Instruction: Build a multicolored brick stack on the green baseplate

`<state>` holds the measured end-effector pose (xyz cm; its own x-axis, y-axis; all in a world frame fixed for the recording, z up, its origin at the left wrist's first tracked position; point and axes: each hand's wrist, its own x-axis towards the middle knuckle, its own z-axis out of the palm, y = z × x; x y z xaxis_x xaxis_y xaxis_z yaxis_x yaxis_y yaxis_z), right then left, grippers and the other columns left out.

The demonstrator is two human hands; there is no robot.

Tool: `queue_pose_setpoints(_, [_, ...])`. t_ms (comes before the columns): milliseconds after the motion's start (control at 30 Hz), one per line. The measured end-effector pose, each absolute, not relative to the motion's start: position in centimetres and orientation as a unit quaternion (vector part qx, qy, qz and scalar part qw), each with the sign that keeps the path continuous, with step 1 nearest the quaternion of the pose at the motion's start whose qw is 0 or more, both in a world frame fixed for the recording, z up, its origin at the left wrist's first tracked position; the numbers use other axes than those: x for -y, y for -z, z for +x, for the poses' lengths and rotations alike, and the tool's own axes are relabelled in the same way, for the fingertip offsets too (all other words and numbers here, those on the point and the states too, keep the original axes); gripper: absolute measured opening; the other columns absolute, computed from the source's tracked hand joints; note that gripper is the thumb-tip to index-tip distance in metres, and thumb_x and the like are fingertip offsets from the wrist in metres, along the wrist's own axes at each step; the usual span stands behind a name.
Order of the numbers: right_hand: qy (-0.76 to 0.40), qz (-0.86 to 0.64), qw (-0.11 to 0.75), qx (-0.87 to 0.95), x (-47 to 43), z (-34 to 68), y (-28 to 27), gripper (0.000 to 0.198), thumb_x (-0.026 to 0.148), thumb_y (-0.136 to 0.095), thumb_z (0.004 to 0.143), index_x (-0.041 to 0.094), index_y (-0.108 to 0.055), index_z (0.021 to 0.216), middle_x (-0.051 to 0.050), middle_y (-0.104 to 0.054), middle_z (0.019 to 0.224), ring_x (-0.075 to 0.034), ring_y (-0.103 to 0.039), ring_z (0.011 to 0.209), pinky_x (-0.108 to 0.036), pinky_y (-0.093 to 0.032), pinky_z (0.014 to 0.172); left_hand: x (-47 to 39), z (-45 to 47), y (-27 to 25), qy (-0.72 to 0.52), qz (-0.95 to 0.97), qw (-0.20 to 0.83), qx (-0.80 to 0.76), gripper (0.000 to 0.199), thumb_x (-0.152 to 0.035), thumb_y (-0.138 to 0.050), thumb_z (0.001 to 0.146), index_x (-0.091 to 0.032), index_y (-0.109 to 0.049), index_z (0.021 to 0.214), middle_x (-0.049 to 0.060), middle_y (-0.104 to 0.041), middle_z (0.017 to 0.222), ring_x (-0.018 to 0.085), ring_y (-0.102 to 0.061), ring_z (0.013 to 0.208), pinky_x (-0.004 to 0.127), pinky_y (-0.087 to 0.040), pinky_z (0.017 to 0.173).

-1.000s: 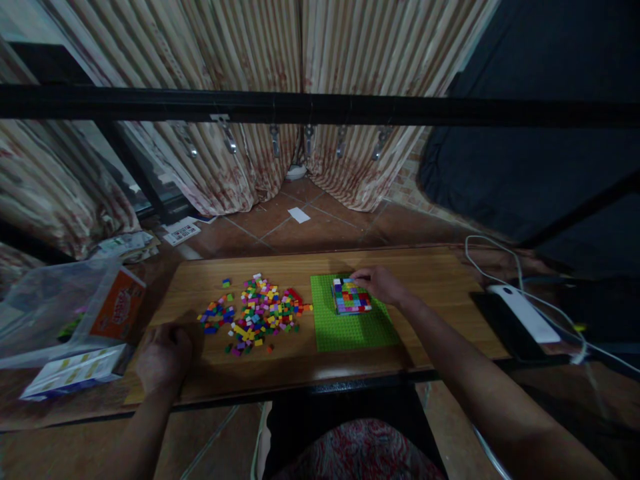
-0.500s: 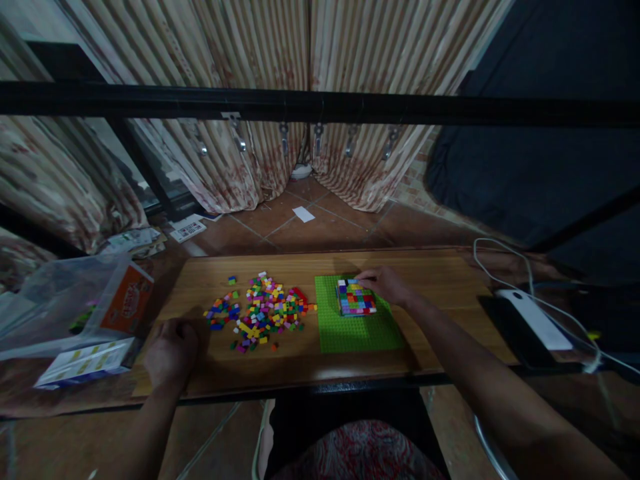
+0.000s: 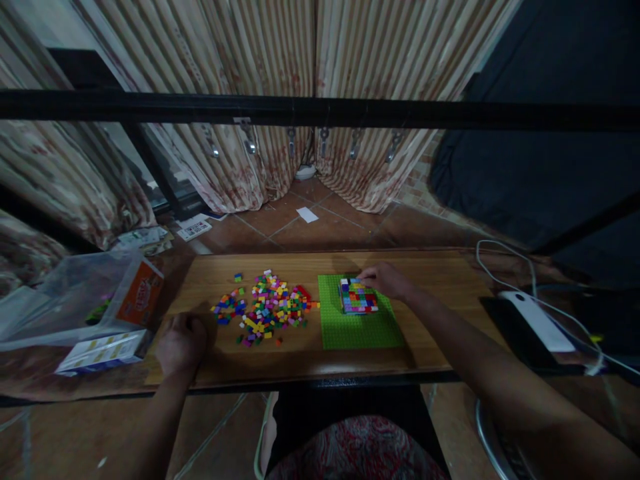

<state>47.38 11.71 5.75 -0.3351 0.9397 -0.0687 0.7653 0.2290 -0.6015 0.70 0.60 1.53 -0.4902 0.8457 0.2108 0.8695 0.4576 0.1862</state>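
A square build of multicoloured toy bricks [image 3: 359,299] stands on a green studded baseplate [image 3: 360,333] right of the table's middle. My right hand [image 3: 385,280] reaches over its far right edge, thumb and fingertips pinched together at the top bricks. Anything between these fingertips is too small to make out. Curled into a fist, my left hand [image 3: 181,343] rests on the left end of the table, and its palm side is hidden. Between my left hand and the baseplate lies a spread of loose toy bricks [image 3: 267,307], with a smaller cluster [image 3: 229,308] at its left.
A clear plastic bin [image 3: 65,300] with an orange label and a flat box [image 3: 105,351] are left of the wooden table [image 3: 430,267]. At the right lie a white power strip [image 3: 535,320] and its cable. A black bar [image 3: 320,112] crosses beyond the table.
The whole view has shifted slightly, with things on the left now a little further right. My right hand stays at the far edge of the build; my left fist still rests on the table.
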Motion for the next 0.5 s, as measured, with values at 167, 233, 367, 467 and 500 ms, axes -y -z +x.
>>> queue_pose_setpoints(167, [-0.364, -0.538, 0.275, 0.708, -10.9, 48.2, -5.3, 0.030, 0.035, -0.072, 0.070, 0.023, -0.072, 0.097, -0.004, -0.075, 0.091, -0.020, -0.068, 0.081, -0.033, -0.053, 0.078, -0.6, 0.8, -1.6, 0.135, -0.493, 0.036, 0.859, 0.030, -0.033, -0.041, 0.088, -0.016, -0.064, 0.097, 0.013, -0.064, 0.099, 0.024, -0.061, 0.082, 0.031, -0.043, 0.062])
queue_pose_setpoints(233, [-0.369, -0.561, 0.381, 0.635, -10.5, 48.9, -5.5, 0.043, 0.044, -0.074, 0.066, 0.023, -0.069, 0.103, -0.005, -0.074, 0.092, -0.019, -0.068, 0.081, -0.034, -0.055, 0.075, -0.6, 0.8, -1.6, 0.140, -0.489, 0.033, 0.860, 0.029, -0.033, -0.041, 0.088, -0.016, -0.064, 0.096, 0.013, -0.064, 0.100, 0.025, -0.061, 0.083, 0.031, -0.043, 0.062])
queue_pose_setpoints(367, [-0.306, -0.609, 0.566, 0.463, -8.9, 50.0, -6.3, 0.043, 0.057, -0.070, 0.066, 0.020, -0.069, 0.088, -0.005, -0.072, 0.078, -0.017, -0.066, 0.067, -0.031, -0.055, 0.062, -0.7, 0.8, -1.5, 0.148, -0.483, 0.019, 0.863, 0.028, -0.032, -0.042, 0.088, -0.017, -0.064, 0.095, 0.012, -0.064, 0.097, 0.025, -0.061, 0.081, 0.031, -0.041, 0.061])
queue_pose_setpoints(467, [-0.275, -0.614, 0.606, 0.423, -6.8, 48.7, -6.8, 0.035, 0.051, -0.071, 0.067, 0.018, -0.069, 0.081, -0.004, -0.070, 0.072, -0.014, -0.063, 0.064, -0.029, -0.054, 0.061, -0.7, 0.7, -1.2, 0.145, -0.484, 0.027, 0.863, 0.028, -0.033, -0.041, 0.088, -0.017, -0.064, 0.095, 0.012, -0.064, 0.098, 0.024, -0.061, 0.079, 0.031, -0.039, 0.060])
queue_pose_setpoints(500, [-0.280, -0.612, 0.602, 0.430, -5.9, 47.8, -7.1, 0.032, 0.048, -0.070, 0.069, 0.019, -0.070, 0.082, -0.003, -0.069, 0.072, -0.014, -0.063, 0.064, -0.028, -0.054, 0.062, -0.7, 0.7, -1.1, 0.143, -0.484, 0.030, 0.862, 0.028, -0.033, -0.041, 0.089, -0.017, -0.063, 0.095, 0.012, -0.064, 0.099, 0.024, -0.061, 0.079, 0.031, -0.038, 0.059])
